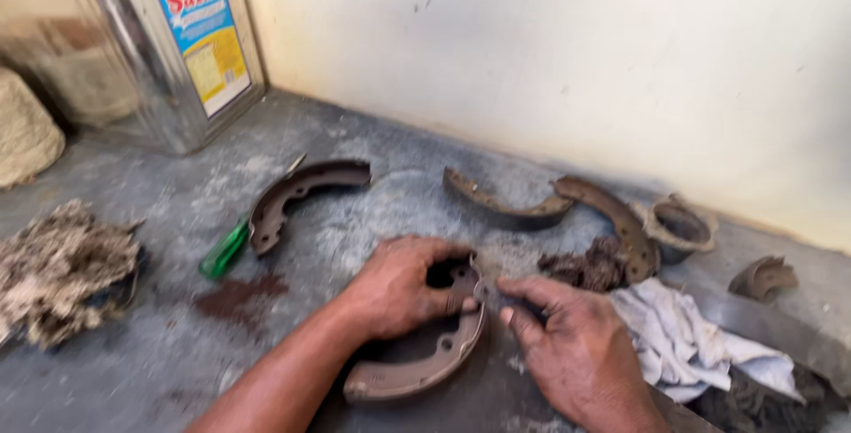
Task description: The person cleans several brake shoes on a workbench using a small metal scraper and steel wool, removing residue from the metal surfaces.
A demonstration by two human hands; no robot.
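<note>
Two bare hands are seen at work on a grey concrete floor (177, 353) below a cream wall (576, 52). At the rear left a tall metal tin (160, 43) with a blue and yellow label stands upright. A heap of dirty fibrous waste (58, 269) lies at the left edge, and a white rag (687, 340) lies at the right. The held brake shoe (425, 358) is found at lower centre, flat on the floor; its long axis runs from lower left to upper right, and its curve bulges toward the right. Its upper end is gripped by the left hand (399, 289), fingers curled and closed over it. The right hand (572, 344) rests just beside that end, forefinger and thumb extended against the shoe's edge; whether anything is pinched cannot be told. Three further worn brake shoes are noted: one at upper left (297, 194), two (505, 207) (616, 220) near the wall. A green-handled screwdriver (226, 249) lies against the first. A small rusty ring part (681, 227) sits at right.
</note>
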